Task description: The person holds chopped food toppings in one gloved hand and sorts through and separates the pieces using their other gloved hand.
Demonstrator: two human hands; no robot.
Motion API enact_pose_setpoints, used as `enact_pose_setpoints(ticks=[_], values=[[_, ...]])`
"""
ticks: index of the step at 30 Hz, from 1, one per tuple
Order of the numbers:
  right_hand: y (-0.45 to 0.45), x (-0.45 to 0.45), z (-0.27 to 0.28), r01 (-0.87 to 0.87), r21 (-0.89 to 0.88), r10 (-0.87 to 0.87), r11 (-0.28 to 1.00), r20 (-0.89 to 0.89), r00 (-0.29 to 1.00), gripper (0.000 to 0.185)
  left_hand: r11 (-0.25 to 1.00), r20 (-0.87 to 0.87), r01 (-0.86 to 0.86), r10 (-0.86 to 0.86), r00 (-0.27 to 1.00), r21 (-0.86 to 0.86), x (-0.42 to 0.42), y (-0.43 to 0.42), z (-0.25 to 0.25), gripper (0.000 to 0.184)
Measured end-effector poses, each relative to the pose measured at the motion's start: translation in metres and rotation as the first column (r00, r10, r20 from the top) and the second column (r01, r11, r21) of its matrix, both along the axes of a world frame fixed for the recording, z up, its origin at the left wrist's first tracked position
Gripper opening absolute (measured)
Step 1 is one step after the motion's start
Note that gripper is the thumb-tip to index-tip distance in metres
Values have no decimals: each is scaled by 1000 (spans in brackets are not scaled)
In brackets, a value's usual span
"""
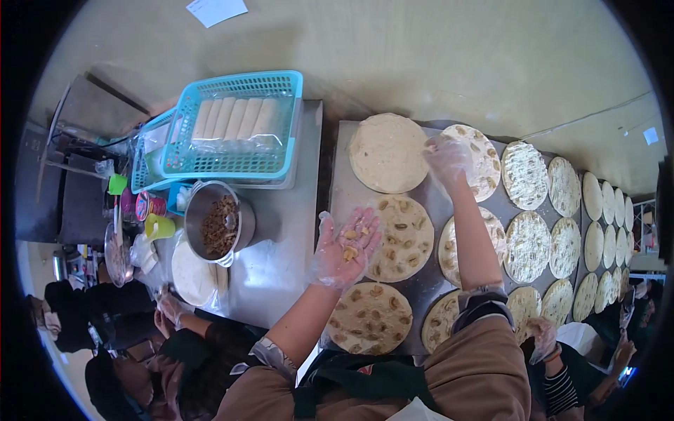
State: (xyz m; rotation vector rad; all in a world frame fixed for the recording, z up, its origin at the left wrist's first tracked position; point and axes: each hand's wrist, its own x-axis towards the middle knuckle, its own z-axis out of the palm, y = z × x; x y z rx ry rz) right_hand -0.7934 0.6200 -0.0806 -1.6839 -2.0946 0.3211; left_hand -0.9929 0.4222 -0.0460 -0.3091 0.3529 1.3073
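My left hand (347,247), in a clear plastic glove, is palm up with fingers loosely spread. Several yellow-brown topping pieces (350,245) that look like mushroom slices rest in its palm. My right hand (448,161), gloved too, hovers with bunched fingers between a pale round dough base (388,152) and a topped pizza base (479,163). What its fingers pinch, if anything, is hidden. Near my left hand lies a base dotted with topping pieces (400,238), and another dotted base (371,318) sits closer to me.
More round bases (526,247) cover the metal table to the right. On the left table stand a pot of brown filling (242,223), a turquoise basket (296,133) with wrapped white rolls, and a yellow cup (160,226). Co-workers' gloved hands (543,338) appear on both sides.
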Motion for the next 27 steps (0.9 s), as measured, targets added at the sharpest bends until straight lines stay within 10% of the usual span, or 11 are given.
enact_pose_setpoints(ticks=[3, 8, 27], values=[[-56, -34, 72, -403, -271, 280, 874, -399, 873, 18, 999, 29, 33, -33, 999, 4, 0, 0, 6, 60], [-113, -72, 89, -787, -247, 704, 566, -352, 617, 19, 987, 130, 75, -94, 987, 144, -2, -4, 1, 65], [-180, -101, 72, -677, -97, 672, 730, -83, 736, 21, 987, -23, -3, 7, 1000, 162, -11, -25, 17, 77]])
